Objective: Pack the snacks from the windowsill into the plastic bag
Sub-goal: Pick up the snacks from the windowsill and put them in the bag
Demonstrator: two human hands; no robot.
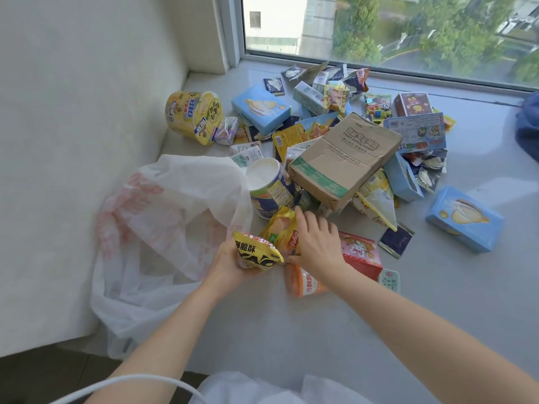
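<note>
Left hand (pixel 233 263) is gripping the yellow-black packet (pixel 258 253), just right of the mouth of the plastic bag (pixel 163 217), hence nearer it; right hand (pixel 318 243) is lying curled over the yellow crisp packet (pixel 280 228) on the windowsill (pixel 437 287) (whether pinching cannot be told).

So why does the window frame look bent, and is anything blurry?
Head view: the wide-angle lens bows the window frame; daylight through it leaves a pale sheen on the windowsill; red print on the plastic bag looks smeared, while lettering on the cardboard box is readable.
</note>
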